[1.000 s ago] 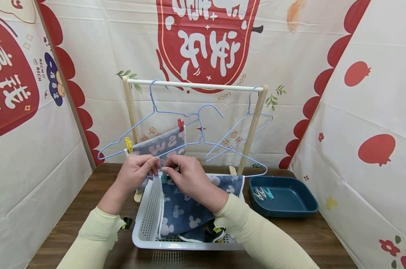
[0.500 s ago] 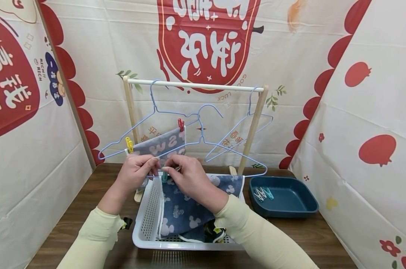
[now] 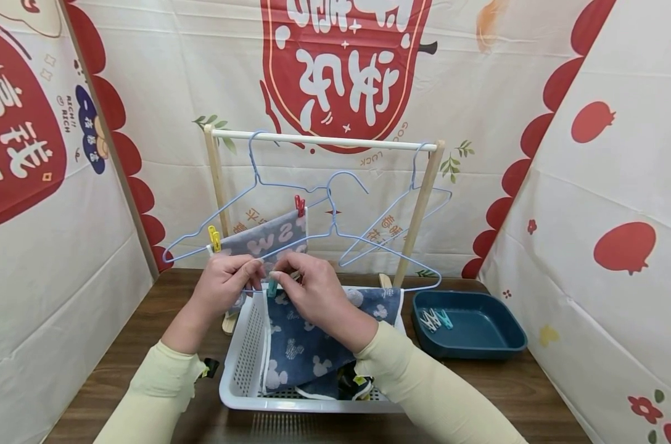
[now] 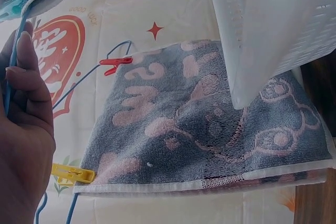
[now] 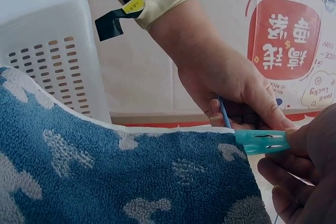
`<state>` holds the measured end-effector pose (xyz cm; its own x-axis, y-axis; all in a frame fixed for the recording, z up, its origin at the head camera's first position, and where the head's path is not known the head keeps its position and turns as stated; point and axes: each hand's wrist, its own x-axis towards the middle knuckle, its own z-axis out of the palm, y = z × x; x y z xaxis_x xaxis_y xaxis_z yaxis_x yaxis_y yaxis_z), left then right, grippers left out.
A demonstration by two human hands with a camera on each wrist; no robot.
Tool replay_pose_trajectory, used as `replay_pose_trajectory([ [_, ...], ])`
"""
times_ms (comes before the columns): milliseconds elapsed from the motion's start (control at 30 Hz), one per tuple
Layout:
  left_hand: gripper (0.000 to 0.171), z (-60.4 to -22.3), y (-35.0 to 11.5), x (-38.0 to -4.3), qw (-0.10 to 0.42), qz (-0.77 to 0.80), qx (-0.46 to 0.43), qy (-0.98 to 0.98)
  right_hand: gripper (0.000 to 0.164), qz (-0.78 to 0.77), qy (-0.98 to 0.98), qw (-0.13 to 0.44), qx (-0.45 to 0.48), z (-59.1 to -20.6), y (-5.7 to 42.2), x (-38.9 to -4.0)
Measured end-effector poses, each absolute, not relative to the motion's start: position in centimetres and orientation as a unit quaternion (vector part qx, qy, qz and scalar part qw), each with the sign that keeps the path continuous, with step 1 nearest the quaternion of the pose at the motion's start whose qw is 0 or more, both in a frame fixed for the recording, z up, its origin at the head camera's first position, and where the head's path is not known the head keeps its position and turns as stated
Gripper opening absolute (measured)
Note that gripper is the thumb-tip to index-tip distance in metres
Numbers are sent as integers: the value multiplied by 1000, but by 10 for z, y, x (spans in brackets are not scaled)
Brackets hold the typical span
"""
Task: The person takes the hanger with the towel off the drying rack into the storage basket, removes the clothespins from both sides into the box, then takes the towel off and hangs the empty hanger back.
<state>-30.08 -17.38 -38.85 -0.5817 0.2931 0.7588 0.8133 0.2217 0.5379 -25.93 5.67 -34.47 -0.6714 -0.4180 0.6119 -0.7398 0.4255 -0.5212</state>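
My left hand (image 3: 226,280) grips the left corner of a blue wire hanger (image 3: 333,213), held in front of the rack. Thumb and fingers of my right hand (image 3: 316,290) pinch a teal clothespin (image 5: 260,141). Its jaws sit on the upper left corner of a dark blue towel (image 3: 304,351) with a pale mouse-head pattern, at the hanger's lower bar. The towel's upper edge runs along that bar and its body hangs over the basket. My right forearm hides part of it. No clothespin shows at the towel's right corner.
A grey-blue towel (image 4: 157,114) hangs from another hanger on the wooden rack (image 3: 324,142), held by red (image 4: 116,65) and yellow (image 4: 73,174) clothespins. A bare hanger (image 3: 377,225) hangs at right. A white basket (image 3: 238,370) stands below. The dark teal tray (image 3: 480,327) holds several clothespins.
My right fingertips have shifted slightly on the teal clothespin, so more of it shows. The left hand, hanger and towel stay in place.
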Motion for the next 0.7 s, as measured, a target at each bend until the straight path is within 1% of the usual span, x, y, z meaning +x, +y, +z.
replay_pose_trajectory([
  [133,28,-388,-173,-300,261,-498,-373,-738,2,417,-811,207,354,-346,60,-260],
  [233,27,-388,-174,-300,259,-497,-371,-740,9,432,-806,205,349,-348,62,-260],
  [367,29,-388,-174,-299,257,-497,-367,-743,18,455,-801,188,341,-349,63,-258],
  [500,32,-388,-175,-300,257,-498,-367,-743,21,473,-791,179,344,-349,64,-258],
  [700,35,-388,-175,-300,262,-500,-371,-737,20,477,-784,191,348,-348,66,-258],
])
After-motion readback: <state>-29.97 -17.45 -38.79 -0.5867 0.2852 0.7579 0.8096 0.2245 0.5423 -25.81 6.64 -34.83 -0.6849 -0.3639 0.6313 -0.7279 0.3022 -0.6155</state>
